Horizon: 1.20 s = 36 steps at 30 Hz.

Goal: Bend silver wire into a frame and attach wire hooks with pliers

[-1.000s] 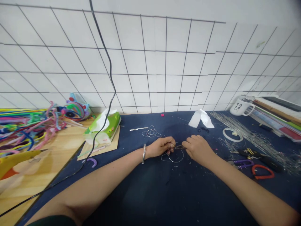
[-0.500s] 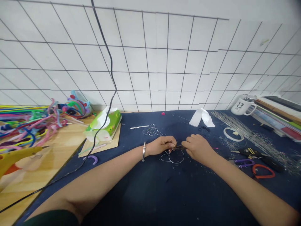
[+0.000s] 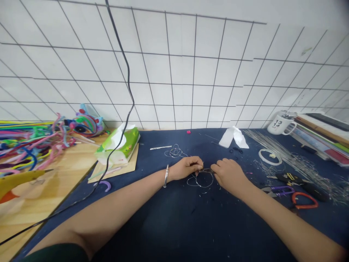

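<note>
My left hand [image 3: 189, 167] is closed in a pinch on the end of a thin looped wire [image 3: 205, 186]. The wire's rounded loops hang from the fingertips over the dark blue cloth. My right hand [image 3: 227, 174] is wrapped around pliers [image 3: 207, 170], whose handles are hidden in the palm. The dark, narrow jaws reach left and meet the wire close to my left fingertips; the exact grip is too small to make out. Behind my left hand lies a second tangle of wire [image 3: 176, 151], beside a thin silvery strip [image 3: 160, 147].
On the right are a coil of white wire [image 3: 269, 157], long straight wires [image 3: 272, 145], black-handled pliers [image 3: 290, 178], red-handled pliers [image 3: 305, 200] and a mug [image 3: 280, 123]. A tissue pack [image 3: 120, 143], a black cable [image 3: 128, 72] and a yellow glue gun [image 3: 19, 180] are left.
Both hands stay nearly in place. The fingers of my left hand have drawn in slightly around the wire, and the small loop below has shifted a little. The view has tilted slightly.
</note>
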### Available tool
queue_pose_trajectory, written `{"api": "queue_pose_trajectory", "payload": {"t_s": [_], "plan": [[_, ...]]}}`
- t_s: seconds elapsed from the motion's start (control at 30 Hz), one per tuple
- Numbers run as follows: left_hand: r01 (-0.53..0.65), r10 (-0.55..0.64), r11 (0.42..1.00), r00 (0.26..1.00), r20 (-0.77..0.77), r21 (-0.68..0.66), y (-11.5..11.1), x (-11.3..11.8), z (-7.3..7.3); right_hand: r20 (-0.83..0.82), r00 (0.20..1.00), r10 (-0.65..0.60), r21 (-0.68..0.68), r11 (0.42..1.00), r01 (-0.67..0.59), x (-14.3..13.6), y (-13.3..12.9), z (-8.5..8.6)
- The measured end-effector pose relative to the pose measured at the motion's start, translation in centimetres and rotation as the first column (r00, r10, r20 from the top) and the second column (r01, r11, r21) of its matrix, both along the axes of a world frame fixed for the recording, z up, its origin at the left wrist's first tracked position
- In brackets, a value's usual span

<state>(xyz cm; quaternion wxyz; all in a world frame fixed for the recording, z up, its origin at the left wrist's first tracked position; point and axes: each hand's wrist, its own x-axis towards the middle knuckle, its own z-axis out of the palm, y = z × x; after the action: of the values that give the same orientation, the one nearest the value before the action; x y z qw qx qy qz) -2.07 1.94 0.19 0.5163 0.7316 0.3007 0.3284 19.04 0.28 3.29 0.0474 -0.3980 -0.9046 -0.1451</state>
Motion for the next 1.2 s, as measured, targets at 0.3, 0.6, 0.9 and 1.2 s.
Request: {"api": "queue_pose_trajectory", "payload": {"t_s": [0.3,0.6,0.9,1.2], "plan": [[-0.287,0.286,0.956,0.958,0.023,0.053,-0.8,1.2,-0.3,0.028,0.976,-0.215,0.048,0.976,0.214,-1.5,-1.7,1.5],[-0.425,0.454,0.889,0.866,0.211,-0.171,-1.9,2.3,-0.3,0.003,0.938,-0.346,0.122,0.931,0.343,-0.6,-2.8,2.9],[-0.504,0.525,0.851,0.810,0.263,-0.145,-2.5,3.2,-0.1,-0.019,0.930,-0.368,0.107,0.924,0.368,-2.0,-3.7,3.0],[-0.404,0.438,0.899,0.851,0.292,-0.169,-2.4,2.9,-0.2,-0.031,0.944,-0.328,0.006,0.945,0.328,-1.1,-3.1,2.8]]}}
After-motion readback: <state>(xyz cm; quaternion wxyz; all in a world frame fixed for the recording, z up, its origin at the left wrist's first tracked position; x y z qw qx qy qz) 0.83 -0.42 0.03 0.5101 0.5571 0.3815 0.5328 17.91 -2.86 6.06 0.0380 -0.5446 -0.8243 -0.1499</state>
